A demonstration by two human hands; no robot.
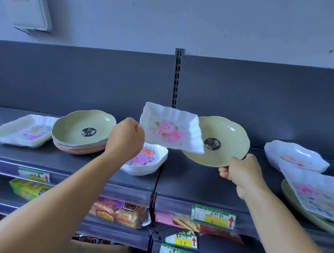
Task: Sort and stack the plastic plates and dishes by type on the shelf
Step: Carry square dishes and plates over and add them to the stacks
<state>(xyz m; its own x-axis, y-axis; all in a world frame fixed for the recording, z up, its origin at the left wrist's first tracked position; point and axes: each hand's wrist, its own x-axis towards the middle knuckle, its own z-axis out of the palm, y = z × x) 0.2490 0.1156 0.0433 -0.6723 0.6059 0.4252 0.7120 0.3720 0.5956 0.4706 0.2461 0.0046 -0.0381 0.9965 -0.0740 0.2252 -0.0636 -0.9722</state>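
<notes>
My left hand (125, 136) grips the left edge of a white rectangular dish with a pink flower (171, 128) and holds it tilted in the air over the shelf. My right hand (241, 172) holds a round green plate with a black sticker (223, 137) by its near rim, just right of the white dish and partly behind it. Under the raised dish sits a small stack of white flowered bowls (147, 160). At the left stand a stack of green and peach round plates (81, 133) and a stack of white rectangular trays (22, 130).
The dark shelf (194, 179) carries more white flowered dishes at the right (295, 156), and a white flowered tray lying on a green plate (314, 196) at the far right edge. A slotted upright (177, 78) splits the back panel. Lower shelves hold snack packets and price tags.
</notes>
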